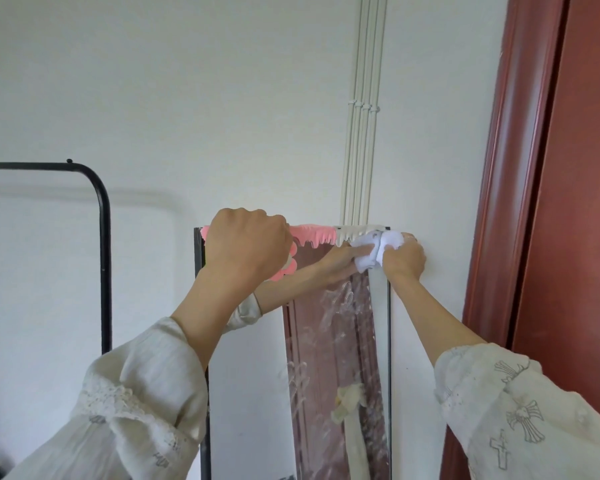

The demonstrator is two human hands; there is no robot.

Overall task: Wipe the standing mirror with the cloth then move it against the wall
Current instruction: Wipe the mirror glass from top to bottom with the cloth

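fingers (pixel 400 249) clutching white cloth (pixel 390 239), pink-trimmed mirror (pixel 333 358)

Mirror (pixel 329 341) glossy glass; cloth (pixel 392 239) soft white fabric; rack (pixel 103 237) smooth black metal.

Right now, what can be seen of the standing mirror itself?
The standing mirror is tall and narrow with a thin dark frame, upright before a white wall. A pink and cream drip-shaped trim runs along its top edge, with a pink flower below. The glass looks streaked. The left hand grips the top edge near the left corner; the right hand holds a white cloth at the top right corner.
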